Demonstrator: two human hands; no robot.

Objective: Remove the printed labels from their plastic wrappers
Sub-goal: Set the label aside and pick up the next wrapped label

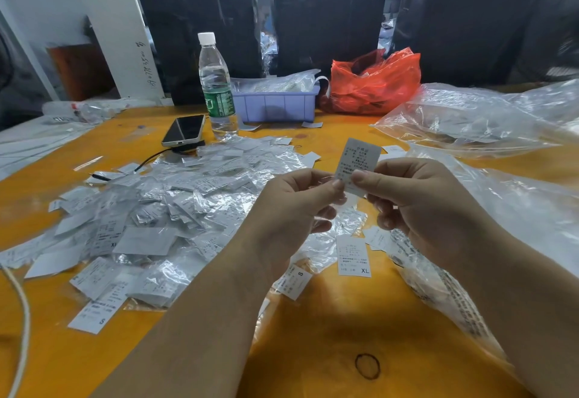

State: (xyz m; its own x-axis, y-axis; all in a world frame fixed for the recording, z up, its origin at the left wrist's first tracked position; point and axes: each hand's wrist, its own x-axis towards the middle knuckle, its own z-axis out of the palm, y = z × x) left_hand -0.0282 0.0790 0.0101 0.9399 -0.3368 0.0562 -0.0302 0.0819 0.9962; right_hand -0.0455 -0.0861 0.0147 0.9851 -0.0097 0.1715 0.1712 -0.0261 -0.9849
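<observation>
White cable [22, 310] ran along the far-left edge of the orange table [329, 328]. Big heap of wrapped labels [150, 209] covered the table's left-centre, clear plastic w/ white printed slips inside, some marked S or XL. Behind the heap a phone [184, 130] lay tilted on a dark block, black wire trailing left. Just right of it stood a water bottle [216, 87], white cap, green band. Purple tray [275, 104] sat behind, plastic-wrapped stuff in it, then a red plastic bag [372, 82] to its right. Left hand [294, 206] and right hand [416, 203] were both raised over the table's middle, thumbs & forefingers pinching one printed label [357, 164] at its lower end, label upright, slightly tilted; can't tell if a wrapper was on it. A loose XL label [353, 255] lay flat below the hands. Clear plastic bags [470, 118] were piled at far right
</observation>
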